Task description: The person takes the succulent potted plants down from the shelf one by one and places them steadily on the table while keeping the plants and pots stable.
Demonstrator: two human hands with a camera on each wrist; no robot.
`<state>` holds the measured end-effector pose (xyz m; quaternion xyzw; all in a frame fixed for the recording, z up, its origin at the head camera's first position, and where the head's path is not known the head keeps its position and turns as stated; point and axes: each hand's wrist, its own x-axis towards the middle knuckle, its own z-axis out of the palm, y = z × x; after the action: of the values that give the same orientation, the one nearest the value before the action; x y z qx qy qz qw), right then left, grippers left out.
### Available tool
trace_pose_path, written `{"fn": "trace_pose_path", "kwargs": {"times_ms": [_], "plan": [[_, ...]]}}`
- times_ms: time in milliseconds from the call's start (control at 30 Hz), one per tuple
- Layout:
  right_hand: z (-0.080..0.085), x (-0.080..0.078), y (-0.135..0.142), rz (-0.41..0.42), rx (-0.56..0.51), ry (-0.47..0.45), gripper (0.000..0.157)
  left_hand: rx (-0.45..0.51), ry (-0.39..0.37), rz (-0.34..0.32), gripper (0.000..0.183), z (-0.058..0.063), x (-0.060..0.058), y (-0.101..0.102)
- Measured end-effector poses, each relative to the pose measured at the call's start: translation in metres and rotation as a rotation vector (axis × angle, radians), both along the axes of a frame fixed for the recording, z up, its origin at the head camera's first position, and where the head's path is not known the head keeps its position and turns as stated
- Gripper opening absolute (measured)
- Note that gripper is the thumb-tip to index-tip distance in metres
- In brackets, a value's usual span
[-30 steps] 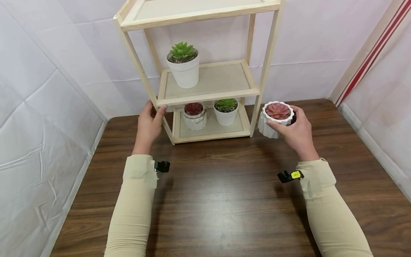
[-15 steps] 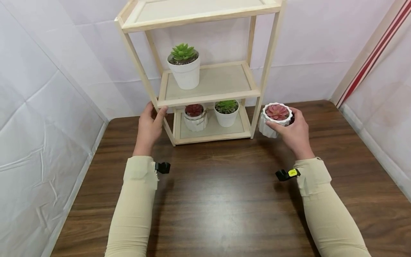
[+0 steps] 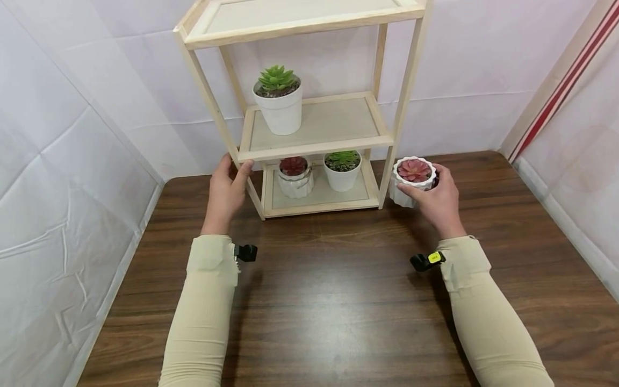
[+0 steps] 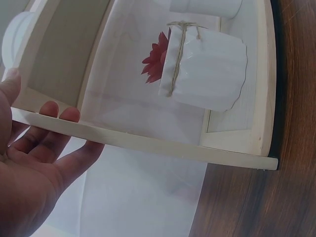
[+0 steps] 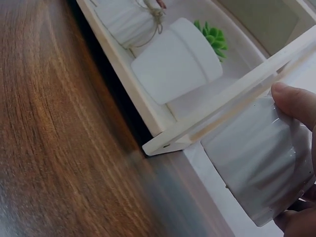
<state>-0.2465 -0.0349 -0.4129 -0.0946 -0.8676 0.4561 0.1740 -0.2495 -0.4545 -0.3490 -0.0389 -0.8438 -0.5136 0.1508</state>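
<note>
Right hand (image 3: 437, 196): clamped on the fluted white pot (image 3: 405, 194), thumb on the near side, red succulent (image 3: 414, 170) facing up. Over the past second it has shifted slightly left, bringing the pot closer to the right front post (image 3: 407, 80) of the wooden rack (image 3: 319, 148). Whether pot and post touch, I cannot confirm. Its base appears raised from the desk (image 3: 314, 322) (the right wrist view shows pale backdrop below it).

Left hand (image 3: 226, 193): unchanged, wrapped around the rack's left front post (image 3: 208, 97), thumb at the near side. In my judgement this grip steadies the frame.

Rack contents: also unchanged. One green-planted pot (image 3: 283, 113) stands on the left of the middle shelf; on the lower shelf, a twine-tied pot (image 3: 296, 188) is left of a smooth white pot (image 3: 342, 180).

Finding: the work has advanced modestly; the held pot remains outside the rack, at its right.
</note>
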Motion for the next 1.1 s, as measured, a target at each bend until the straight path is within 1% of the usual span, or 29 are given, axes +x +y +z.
{"fn": "trace_pose_path", "kwargs": {"times_ms": [200, 467, 700, 1100], "plan": [[-0.007, -0.003, -0.004, -0.004, -0.026, -0.013, 0.096, -0.007, -0.004, 0.000, 0.055, 0.000, 0.000, 0.000], [-0.015, -0.006, -0.006, -0.007, -0.032, -0.042, 0.098, -0.009, -0.001, -0.003, 0.056, 0.001, 0.000, 0.002], [-0.022, -0.009, -0.007, -0.014, -0.035, -0.041, 0.099, -0.005, 0.004, 0.003, 0.057, 0.001, 0.000, 0.002], [-0.035, -0.016, -0.008, -0.044, -0.037, -0.026, 0.100, -0.002, 0.013, 0.001, 0.054, -0.002, -0.003, -0.001]]}}
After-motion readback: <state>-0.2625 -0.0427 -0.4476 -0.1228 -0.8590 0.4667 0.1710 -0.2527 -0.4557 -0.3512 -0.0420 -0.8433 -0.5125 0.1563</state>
